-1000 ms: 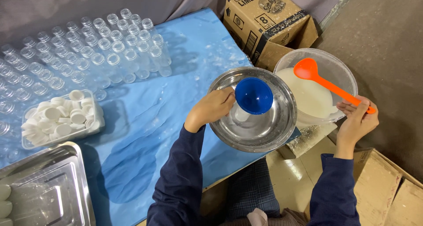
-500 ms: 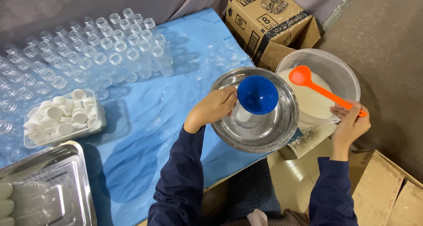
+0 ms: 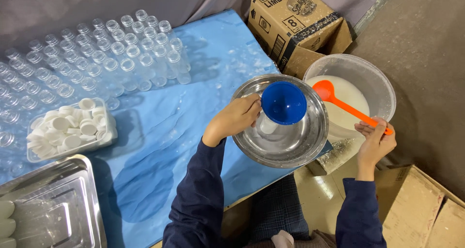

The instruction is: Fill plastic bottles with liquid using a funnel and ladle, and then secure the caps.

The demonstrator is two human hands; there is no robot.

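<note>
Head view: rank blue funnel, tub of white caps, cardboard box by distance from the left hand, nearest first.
From the left hand:
1. Blue funnel, just to its right, inside the steel bowl.
2. Cardboard box, up and right, past the table's far corner.
3. Tub of white caps, far left on the blue table.

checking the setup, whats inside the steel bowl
A blue funnel sits on a small clear bottle standing in the steel bowl, steadied by the left hand. The funnel covers the bottle's mouth, so its fill cannot be seen.
</note>
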